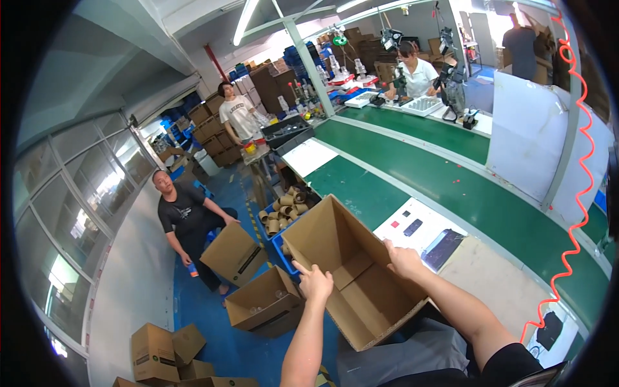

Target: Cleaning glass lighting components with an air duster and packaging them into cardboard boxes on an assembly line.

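Note:
A large brown cardboard box (325, 235) with its top open is tilted in front of me, over my lap. Its inside shows only bare cardboard walls and bottom. My left hand (314, 282) grips the left rim, with the index finger stretched along the edge. On the opposite rim, my right hand (403, 260) is closed over the cardboard, its fingers partly hidden behind the wall. Beside my left forearm, on the floor, stands another open carton (264, 303) with a few clear items inside.
A blue crate (278, 248) of cardboard tubes stands beyond the box. Green conveyor belts (412, 148) run along the right. At left a crouching person (190, 216) holds a carton (235, 255). More cartons (155, 353) lie lower left. A red coiled hose (572, 251) hangs at right.

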